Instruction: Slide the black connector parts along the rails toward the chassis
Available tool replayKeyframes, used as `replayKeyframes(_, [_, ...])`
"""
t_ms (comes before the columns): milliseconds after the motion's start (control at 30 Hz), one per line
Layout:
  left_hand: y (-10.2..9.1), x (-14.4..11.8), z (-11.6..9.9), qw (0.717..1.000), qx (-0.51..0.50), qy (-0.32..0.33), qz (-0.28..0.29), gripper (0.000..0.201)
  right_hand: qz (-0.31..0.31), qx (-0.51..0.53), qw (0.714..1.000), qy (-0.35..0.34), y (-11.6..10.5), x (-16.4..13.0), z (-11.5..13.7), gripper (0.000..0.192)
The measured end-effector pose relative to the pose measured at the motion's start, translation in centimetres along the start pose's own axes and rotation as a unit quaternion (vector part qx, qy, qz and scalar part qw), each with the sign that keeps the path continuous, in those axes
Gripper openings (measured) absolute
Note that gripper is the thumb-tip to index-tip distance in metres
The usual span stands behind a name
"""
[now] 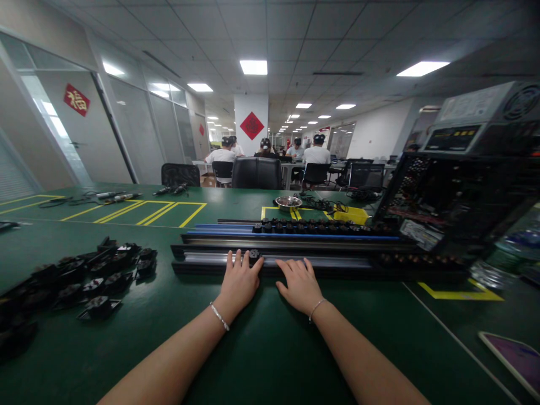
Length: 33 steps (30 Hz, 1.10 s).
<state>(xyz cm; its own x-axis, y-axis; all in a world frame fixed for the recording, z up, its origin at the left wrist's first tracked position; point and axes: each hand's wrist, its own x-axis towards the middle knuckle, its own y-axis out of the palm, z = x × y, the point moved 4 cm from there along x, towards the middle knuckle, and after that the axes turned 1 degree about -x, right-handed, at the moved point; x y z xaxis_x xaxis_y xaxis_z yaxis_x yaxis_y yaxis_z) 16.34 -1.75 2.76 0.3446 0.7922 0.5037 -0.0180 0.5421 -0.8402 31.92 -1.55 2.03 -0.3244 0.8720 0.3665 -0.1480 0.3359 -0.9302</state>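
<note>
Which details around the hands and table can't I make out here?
In the head view:
Front rail under the left hand: covered by its fingers.
Whether the right hand touches the rail: contact hidden by its fingers.
How many black parts lie at left: dark, overlapping, cut by the left edge.
Inside the metal bowl: too small.
Flat device at lower right: cut by the right edge.

On cam I've got L hand and R hand spread at the front rail, small blk part by L thumb; blk pieces on green table at L, PC case R.
</note>
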Motion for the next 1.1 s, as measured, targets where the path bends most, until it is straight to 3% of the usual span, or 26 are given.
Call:
replayKeyframes(433, [-0.3, 0.0, 0.8, 0.998, -0.019, -0.052, 0.005, 0.038, -0.012, -0.003, 1.0, -0.003, 0.4, 0.3, -0.6, 0.036])
replayKeyframes(667, [-0.1, 0.1, 1.2, 0.997, -0.02, -0.07, 0.001, 0.047, -0.019, 0.008, 1.0, 0.016, 0.4, 0.7, -1.3, 0.025])
replayKeyframes(1100, [-0.1, -0.1, 1.5, 0.998, -0.002, -0.066, -0.007, 0.048, -0.001, 0.022, 0.998, 0.051, 0.3, 0.9, -1.7, 0.024])
